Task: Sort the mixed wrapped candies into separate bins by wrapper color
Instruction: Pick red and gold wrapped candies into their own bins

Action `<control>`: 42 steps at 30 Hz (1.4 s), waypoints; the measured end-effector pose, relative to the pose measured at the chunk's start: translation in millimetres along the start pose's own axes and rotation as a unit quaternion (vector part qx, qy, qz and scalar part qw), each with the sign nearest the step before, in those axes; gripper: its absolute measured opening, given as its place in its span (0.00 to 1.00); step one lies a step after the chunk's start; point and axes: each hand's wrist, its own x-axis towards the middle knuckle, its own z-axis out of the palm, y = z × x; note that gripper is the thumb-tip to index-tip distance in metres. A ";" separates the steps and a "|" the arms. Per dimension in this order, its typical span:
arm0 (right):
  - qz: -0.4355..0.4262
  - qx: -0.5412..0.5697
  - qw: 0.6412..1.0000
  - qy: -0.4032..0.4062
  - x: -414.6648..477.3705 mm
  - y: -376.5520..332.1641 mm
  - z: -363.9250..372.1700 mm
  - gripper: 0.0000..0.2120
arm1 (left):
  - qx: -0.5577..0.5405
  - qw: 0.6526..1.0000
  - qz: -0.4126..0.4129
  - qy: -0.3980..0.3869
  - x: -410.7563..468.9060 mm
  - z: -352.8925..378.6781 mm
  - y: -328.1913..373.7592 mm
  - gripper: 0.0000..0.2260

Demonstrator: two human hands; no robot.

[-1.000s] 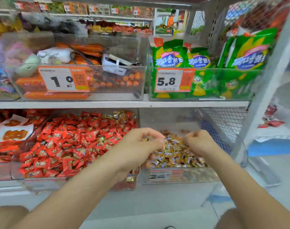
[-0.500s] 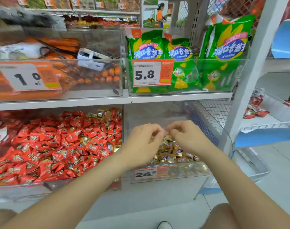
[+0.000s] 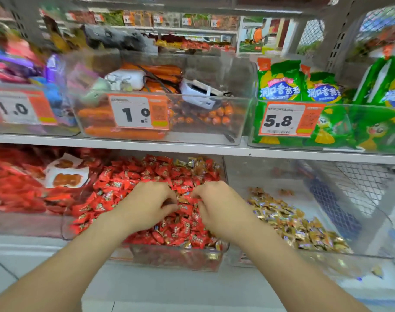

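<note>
A clear bin (image 3: 176, 258) on the lower shelf holds a heap of red-wrapped candies (image 3: 124, 183), with a few gold-wrapped candies (image 3: 198, 164) mixed in at its back right corner. To its right, a second clear bin (image 3: 340, 265) holds gold-wrapped candies (image 3: 293, 224). Both hands are down in the red heap, close together. My left hand (image 3: 147, 204) has its fingers curled and pinches at a candy. My right hand (image 3: 219, 207) curls its fingertips onto a candy too. Blur hides the colour of what they pinch.
Left of the red bin lie red snack packs (image 3: 16, 188). The upper shelf (image 3: 192, 147) carries clear bins of orange sausages (image 3: 124, 134) and green corn-candy bags (image 3: 327, 122), with price tags 1.0 and 5.8. A wire mesh panel (image 3: 360, 176) closes the right side.
Both hands have moved left, from above the gold-candy bin to the red-candy bin. The view has swung left and nearer to the shelves.
</note>
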 end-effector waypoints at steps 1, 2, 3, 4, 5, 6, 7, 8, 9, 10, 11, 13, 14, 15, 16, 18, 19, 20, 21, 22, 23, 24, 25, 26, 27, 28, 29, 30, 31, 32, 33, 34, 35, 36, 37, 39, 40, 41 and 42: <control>0.008 -0.020 1.000 0.003 9.1 -2.3 4.0 0.06 | 0.023 1.000 -0.002 -0.015 -0.4 -1.5 -0.6 0.09; 0.009 -0.030 0.999 0.007 17.7 -4.4 7.8 0.04 | 0.040 0.999 -0.011 -0.027 -0.8 -4.1 0.0 0.09; 0.004 -0.036 0.999 0.006 25.3 -6.6 11.2 0.04 | 0.053 0.998 -0.016 -0.032 0.1 -5.9 0.0 0.09; -0.005 -0.039 0.999 0.003 32.4 -6.8 16.2 0.05 | 0.060 0.997 -0.020 -0.039 0.4 -7.7 0.4 0.08; -0.012 -0.042 0.999 -0.006 37.7 -7.4 19.5 0.07 | 0.064 0.997 -0.025 -0.044 0.5 -8.3 0.3 0.07; -0.013 -0.046 0.999 -0.020 41.6 -7.0 22.4 0.07 | 0.066 0.996 -0.029 -0.048 0.6 -9.1 0.8 0.07; -0.006 -0.049 0.998 -0.039 43.4 -7.6 22.7 0.07 | 0.067 0.996 -0.031 -0.049 0.6 -9.9 0.9 0.08; 0.002 -0.051 0.997 -0.060 43.9 -7.7 21.5 0.08 | 0.066 0.996 -0.031 -0.048 0.9 -9.9 -0.1 0.11; 0.011 -0.048 0.995 -0.085 42.6 -7.6 19.2 0.08 | 0.061 0.997 -0.031 -0.044 0.9 -10.0 -0.9 0.14; 0.021 -0.038 0.993 -0.105 40.4 -7.0 17.7 0.08 | 0.051 0.997 -0.030 -0.038 1.1 -9.5 -1.3 0.17; 0.030 -0.024 0.993 -0.115 37.7 -7.2 15.8 0.07 | 0.039 0.998 -0.030 -0.026 1.6 -8.8 -2.2 0.18; 0.044 -0.001 0.995 -0.090 35.7 -6.5 15.8 0.09 | 0.027 0.999 -0.027 -0.006 4.4 -6.0 -4.4 0.18; 0.043 0.003 0.997 -0.070 36.9 -5.7 17.7 0.10 | 0.038 0.999 -0.023 -0.008 5.7 -4.7 -4.8 0.18; 0.037 0.009 0.998 -0.054 38.3 -6.1 19.1 0.12 | 0.058 0.998 -0.015 -0.019 6.8 -3.5 -4.3 0.19; 0.028 0.016 0.998 -0.045 39.8 -6.0 21.1 0.13 | 0.078 0.996 -0.007 -0.031 7.6 -2.4 -3.1 0.19; 0.005 0.010 0.999 -0.052 42.5 -8.2 22.3 0.14 | 0.100 0.994 0.000 -0.047 8.1 -2.7 0.1 0.19; 0.000 -0.003 0.998 -0.065 43.6 -8.9 22.6 0.15 | 0.100 0.994 0.000 -0.047 8.1 -3.2 1.8 0.18; -0.002 -0.014 0.997 -0.077 44.6 -9.1 22.7 0.16 | 0.097 0.994 -0.002 -0.045 8.2 -2.7 2.2 0.16; -0.001 -0.017 0.996 -0.083 44.9 -9.9 21.7 0.15 | 0.089 0.995 -0.003 -0.040 8.1 -2.1 2.3 0.13; -0.002 -0.011 0.997 -0.076 45.8 -9.4 20.8 0.12 | 0.080 0.996 -0.006 -0.034 7.9 -1.2 2.0 0.11; -0.001 0.001 0.998 -0.066 46.7 -8.4 19.1 0.07 | 0.065 0.998 -0.010 -0.026 7.2 -0.7 0.9 0.09; 0.002 0.021 0.998 -0.052 46.8 -8.1 15.9 0.04 | 0.047 0.999 -0.016 -0.017 6.7 0.4 -1.9 0.08; 0.007 0.044 0.998 -0.036 46.2 -8.0 11.5 0.06 | 0.029 0.999 -0.022 -0.008 5.8 0.5 -5.2 0.08; 0.018 0.074 0.997 -0.022 45.1 -7.2 6.6 0.08 | 0.018 1.000 -0.025 0.001 4.9 0.2 -8.9 0.07; 0.034 0.111 0.993 -0.012 43.1 -7.1 0.1 0.10 | 0.012 1.000 -0.023 0.011 4.2 -0.9 -12.4 0.06; 0.052 0.144 0.988 0.001 40.6 -6.6 -5.9 0.10 | 0.014 1.000 -0.018 0.021 3.9 -1.6 -15.2 0.06; 0.069 0.167 0.983 0.013 38.6 -5.3 -10.0 0.09 | 0.018 0.999 -0.012 0.027 4.2 -1.9 -17.2 0.06; 0.079 0.176 0.981 0.016 36.5 -3.8 -13.1 0.09 | 0.024 0.999 -0.007 0.025 5.1 -1.4 -18.5 0.05; 0.079 0.167 0.983 0.005 35.2 -2.0 -14.7 0.09 | 0.030 0.999 -0.002 0.019 6.4 -0.6 -18.6 0.04; 0.071 0.150 0.986 -0.015 34.6 -0.8 -15.3 0.10 | 0.034 0.999 0.000 0.008 8.0 0.8 -18.5 0.03; 0.062 0.132 0.988 -0.042 34.3 -0.1 -14.6 0.12 | 0.031 1.000 0.000 -0.004 8.8 1.4 -17.1 0.04; 0.053 0.118 0.989 -0.067 34.8 0.6 -13.1 0.14 | 0.030 0.999 -0.001 -0.018 10.1 2.0 -15.6 0.07; 0.042 0.101 0.990 -0.084 35.7 2.0 -10.3 0.16 | 0.035 0.999 -0.003 -0.035 11.1 2.3 -14.0 0.12; 0.029 0.078 0.992 -0.092 36.9 2.6 -6.7 0.15 | 0.045 0.998 -0.004 -0.051 12.1 3.4 -12.8 0.17; 0.014 0.053 0.994 -0.094 38.2 2.5 -2.4 0.14 | 0.058 0.996 -0.003 -0.061 12.6 4.0 -10.9 0.21; 0.000 -0.003 0.993 -0.116 38.5 2.1 7.7 0.11 | 0.089 0.994 0.005 -0.057 13.2 6.0 -5.8 0.23; -0.003 -0.044 0.989 -0.141 37.9 1.4 11.6 0.12 | 0.102 0.994 0.010 -0.046 13.5 8.2 -3.5 0.22; -0.005 -0.087 0.982 -0.166 37.8 1.6 14.9 0.15 | 0.112 0.993 0.012 -0.038 13.5 9.9 -1.1 0.20; -0.004 -0.108 0.978 -0.180 37.7 2.2 17.2 0.16 | 0.117 0.993 0.013 -0.030 13.4 12.2 0.0 0.18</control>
